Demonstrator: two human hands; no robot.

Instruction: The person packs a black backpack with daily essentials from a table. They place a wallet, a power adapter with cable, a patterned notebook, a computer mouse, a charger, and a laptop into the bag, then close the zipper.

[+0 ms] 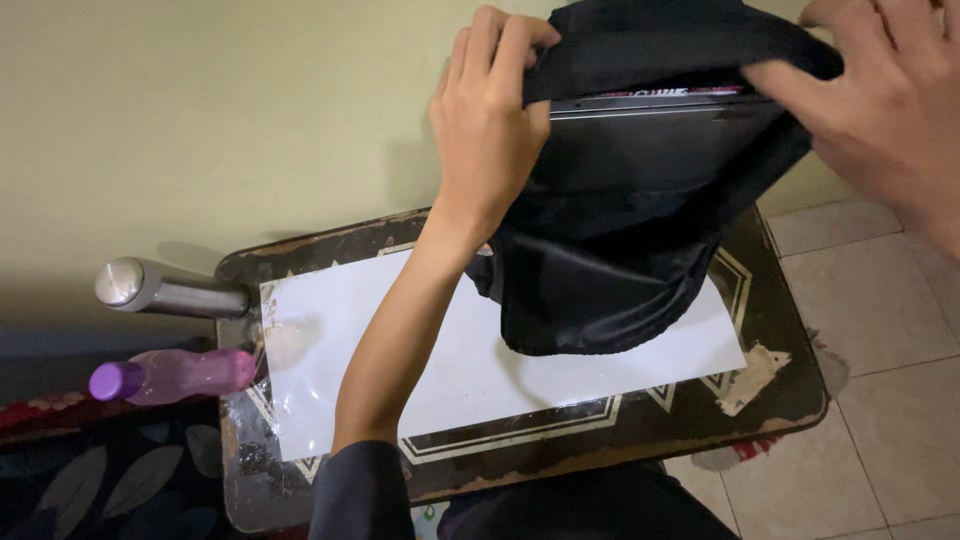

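Note:
A black backpack [610, 250] stands on a small dark table [780, 400], over a white sheet [470, 370]. Its top is pulled apart, and a dark flat laptop [650, 105] sits inside with its edge showing. My left hand [490, 120] grips the left rim of the bag's mouth. At the upper right, my right hand [880, 90] holds the right rim of the same opening.
A steel bottle [165, 290] and a purple bottle [170, 375] lie side by side left of the table. A pale green wall rises behind. Beige floor tiles [890, 330] lie to the right. A dark leaf-patterned cloth [100, 480] fills the bottom left.

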